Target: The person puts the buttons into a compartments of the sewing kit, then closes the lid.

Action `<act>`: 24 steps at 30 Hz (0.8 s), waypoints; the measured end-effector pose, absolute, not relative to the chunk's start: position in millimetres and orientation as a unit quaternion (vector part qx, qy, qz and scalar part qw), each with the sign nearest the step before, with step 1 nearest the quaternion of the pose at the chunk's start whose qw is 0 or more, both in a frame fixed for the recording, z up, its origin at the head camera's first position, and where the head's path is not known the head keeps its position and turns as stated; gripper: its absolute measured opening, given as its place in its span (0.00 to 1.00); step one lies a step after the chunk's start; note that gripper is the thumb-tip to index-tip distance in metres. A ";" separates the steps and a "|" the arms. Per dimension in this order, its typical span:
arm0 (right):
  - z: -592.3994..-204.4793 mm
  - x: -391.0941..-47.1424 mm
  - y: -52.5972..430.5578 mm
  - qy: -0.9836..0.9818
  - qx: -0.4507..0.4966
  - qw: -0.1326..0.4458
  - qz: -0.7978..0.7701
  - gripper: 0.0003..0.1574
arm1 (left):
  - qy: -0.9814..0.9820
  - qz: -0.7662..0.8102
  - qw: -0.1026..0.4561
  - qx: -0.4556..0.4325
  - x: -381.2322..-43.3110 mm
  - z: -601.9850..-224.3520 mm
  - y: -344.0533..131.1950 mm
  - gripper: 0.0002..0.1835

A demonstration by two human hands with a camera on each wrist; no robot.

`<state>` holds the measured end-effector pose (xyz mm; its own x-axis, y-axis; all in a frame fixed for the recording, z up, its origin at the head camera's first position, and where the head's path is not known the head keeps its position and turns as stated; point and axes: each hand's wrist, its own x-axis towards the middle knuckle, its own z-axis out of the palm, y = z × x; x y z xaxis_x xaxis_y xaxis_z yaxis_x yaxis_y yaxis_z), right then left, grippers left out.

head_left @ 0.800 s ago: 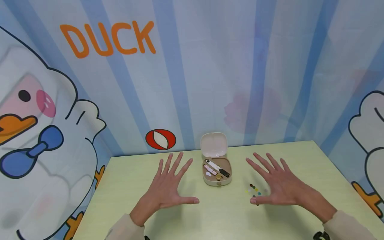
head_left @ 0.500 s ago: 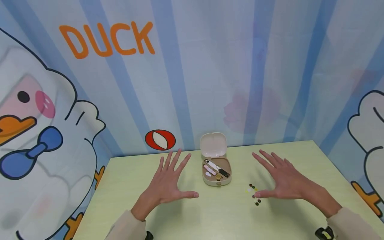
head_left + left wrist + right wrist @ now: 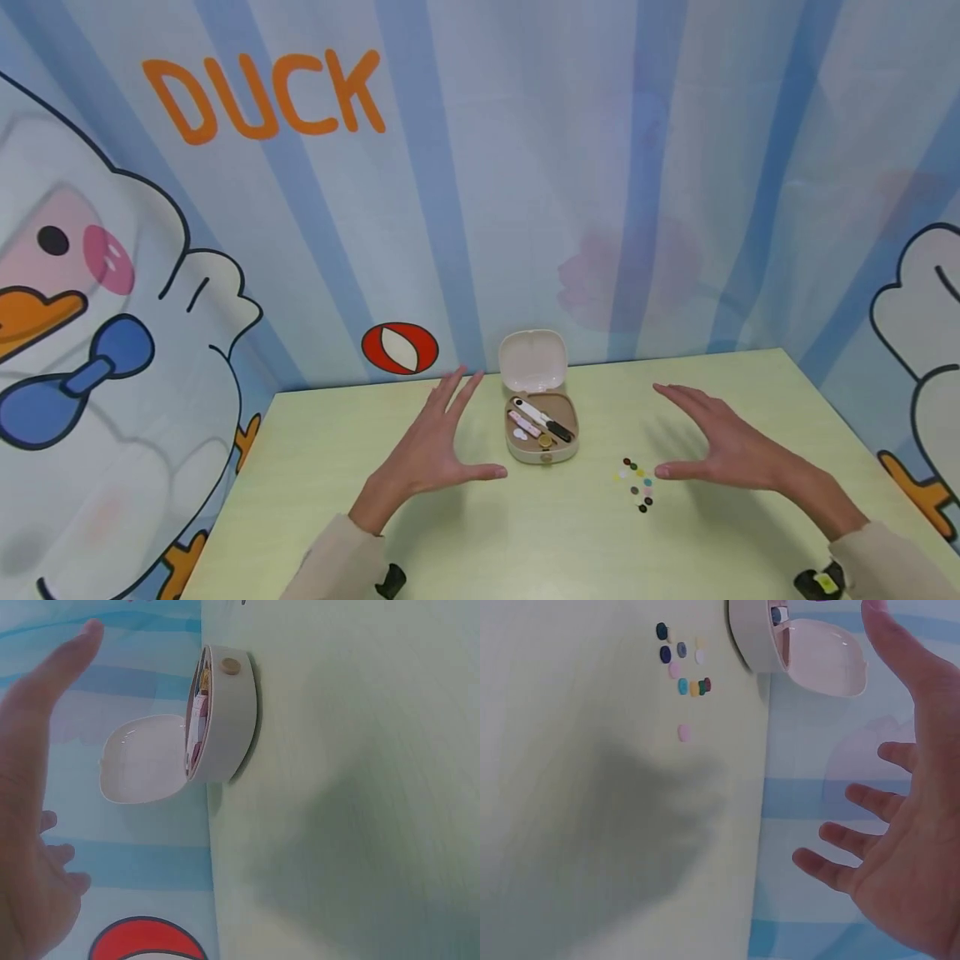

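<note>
Left hand (image 3: pixel 423 454) is held above the pale yellow-green counter (image 3: pixel 555 542), its thumb stretched toward the right, well apart from the fingers, which point to the far side. Facing it from the right, the person's right hand (image 3: pixel 738 450) is likewise in the air, thumb and fingers apart in a wide C shape that opens leftward; each hand casts a soft shadow on the surface below. Between them, toward the far edge, stands a small cream box (image 3: pixel 542 457) with rounded corners, its lid (image 3: pixel 534 362) raised upright at the back and a round gold-coloured clasp (image 3: pixel 230 667) on the near wall. Inside the box, a slim white-and-black tool (image 3: pixel 543 419) lies slantwise, its black end near and to the right. Left of it rests a pale pink item (image 3: pixel 524 423), and by the near wall are a small white piece (image 3: pixel 520 434) and a round golden object (image 3: pixel 545 442). On the counter to the right of the box, just left of the right thumb, is a loose scatter of tiny button-like discs (image 3: pixel 634 491) in dark, yellow, blue, pink and white; the right wrist view shows a pink one lying a little to the right of the others. Behind everything hangs a blue-striped backdrop (image 3: pixel 517 167) printed with a large white duck (image 3: pixel 150 400) at left and the orange word DUCK (image 3: pixel 303 94).
</note>
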<state>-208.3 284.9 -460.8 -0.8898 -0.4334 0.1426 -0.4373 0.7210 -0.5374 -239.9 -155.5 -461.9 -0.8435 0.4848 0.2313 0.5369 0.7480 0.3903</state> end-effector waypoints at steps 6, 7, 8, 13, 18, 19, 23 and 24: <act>-478.9 -204.8 291.0 -0.914 0.206 -0.023 0.348 0.60 | -0.913 -0.311 0.027 -0.262 -247.0 -478.8 -150.0 0.67; -482.2 -204.4 291.9 -0.911 0.203 -0.027 0.357 0.59 | -0.911 -0.320 0.023 -0.261 -248.0 -482.3 -149.3 0.67; -485.3 -203.9 292.8 -0.909 0.199 -0.029 0.366 0.59 | -0.908 -0.329 0.017 -0.258 -248.8 -485.6 -148.5 0.66; -499.9 -202.1 297.9 -0.898 0.190 -0.031 0.397 0.55 | -0.896 -0.366 0.004 -0.251 -252.2 -501.3 -144.1 0.65; -514.4 -200.6 300.8 -0.891 0.188 -0.017 0.413 0.50 | -0.885 -0.391 0.002 -0.251 -256.4 -515.1 -137.9 0.63; -516.9 -200.4 301.1 -0.890 0.190 -0.014 0.414 0.49 | -0.884 -0.395 0.003 -0.250 -257.3 -517.7 -136.5 0.62; -525.4 -200.1 302.8 -0.889 0.196 -0.007 0.413 0.46 | -0.872 -0.420 0.006 -0.251 -262.0 -526.9 -130.9 0.59; -527.2 -200.0 303.2 -0.889 0.199 -0.007 0.412 0.45 | -0.870 -0.425 0.005 -0.250 -263.4 -529.0 -129.5 0.59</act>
<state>-200.0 303.2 -527.2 -0.9207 -0.3600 0.1511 -0.3481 0.5819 -0.7350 -263.4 -129.5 -529.0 -0.8753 0.4305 0.2204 0.4385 0.5142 0.7371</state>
